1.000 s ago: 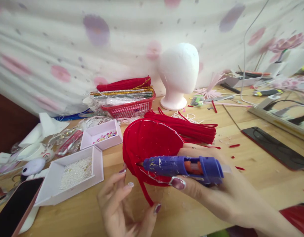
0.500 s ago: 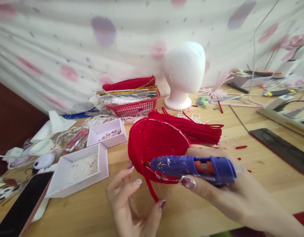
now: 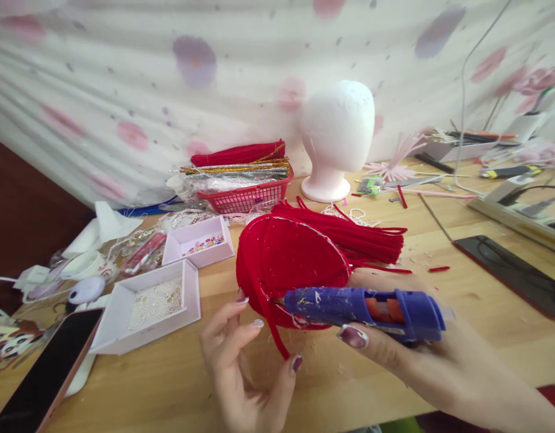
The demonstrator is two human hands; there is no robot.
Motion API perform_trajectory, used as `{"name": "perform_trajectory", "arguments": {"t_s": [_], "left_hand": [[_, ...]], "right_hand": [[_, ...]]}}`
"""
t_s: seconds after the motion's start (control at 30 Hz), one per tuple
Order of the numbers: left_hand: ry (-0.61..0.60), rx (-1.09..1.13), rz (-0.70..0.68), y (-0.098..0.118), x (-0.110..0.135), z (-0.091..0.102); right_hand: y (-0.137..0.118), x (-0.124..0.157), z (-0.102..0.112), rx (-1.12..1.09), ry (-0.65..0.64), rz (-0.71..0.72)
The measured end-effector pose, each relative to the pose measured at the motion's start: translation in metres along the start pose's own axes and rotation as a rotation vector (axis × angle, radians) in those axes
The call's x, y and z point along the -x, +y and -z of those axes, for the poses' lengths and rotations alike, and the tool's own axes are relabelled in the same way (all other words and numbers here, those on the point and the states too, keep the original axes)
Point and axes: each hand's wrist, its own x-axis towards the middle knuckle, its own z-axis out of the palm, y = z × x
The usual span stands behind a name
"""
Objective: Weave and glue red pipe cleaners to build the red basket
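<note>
A blue hot glue gun (image 3: pixel 362 310) is in my right hand (image 3: pixel 421 361), fingers wrapped round it and thumb along its side. Its nozzle points left, at the near-left part of the rim of a red, fuzzy, bowl-shaped piece (image 3: pixel 295 258). Whitish glue lines run along that rim. From the rim a red pipe cleaner (image 3: pixel 276 334) slants down toward me. My left hand (image 3: pixel 245 361) has its thumb at the strip's lower end and its index fingertip against the piece's left side. Some fingers of my right hand are hidden behind the gun.
Behind the piece lies a bundle of red pipe cleaners (image 3: pixel 362 234). A white foam head (image 3: pixel 338 138) and a red basket (image 3: pixel 245 198) stand farther back. On the left are a bead box (image 3: pixel 191 288), a gem box (image 3: pixel 227 246) and a phone (image 3: pixel 47 373); a dark phone (image 3: pixel 507 273) lies right.
The view has shifted slightly. The glue gun's nozzle has drawn a little to the right along the rim. Both hands keep nearly the same pose.
</note>
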Motion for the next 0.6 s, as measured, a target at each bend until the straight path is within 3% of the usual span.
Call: {"name": "perform_trajectory", "arguments": {"t_s": [0.6], "left_hand": [[-0.062, -0.001, -0.035, -0.0050, -0.0005, 0.0074]], "right_hand": [[0.0026, 0.0091, 0.0009, 0.004, 0.061, -0.019]]}}
